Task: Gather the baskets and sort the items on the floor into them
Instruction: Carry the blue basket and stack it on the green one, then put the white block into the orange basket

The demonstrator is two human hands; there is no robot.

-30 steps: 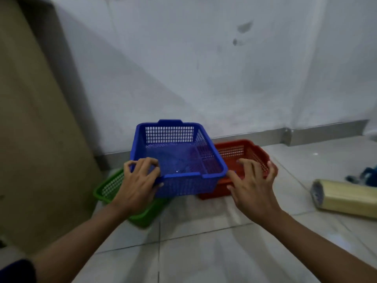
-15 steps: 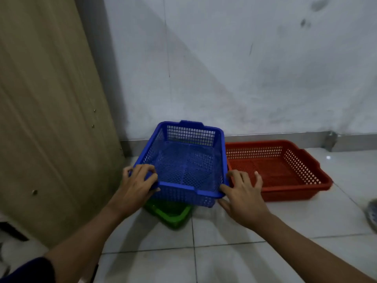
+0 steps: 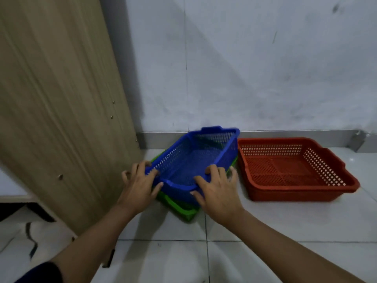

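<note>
Early stage, I judge. Left hand (image 3: 140, 185) and right hand (image 3: 219, 189) clamp the blue basket (image 3: 193, 158) rim, nested on green basket (image 3: 179, 208) beneath; red basket (image 3: 293, 170) right of my grip. No floor items visible; sorting not begun.

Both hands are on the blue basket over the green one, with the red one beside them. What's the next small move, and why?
Probably lift the stacked pair together. The left hand and right hand grip the near rim of the blue basket, which sits nested in the green basket. The red basket lies apart on the floor, ungathered.
</note>
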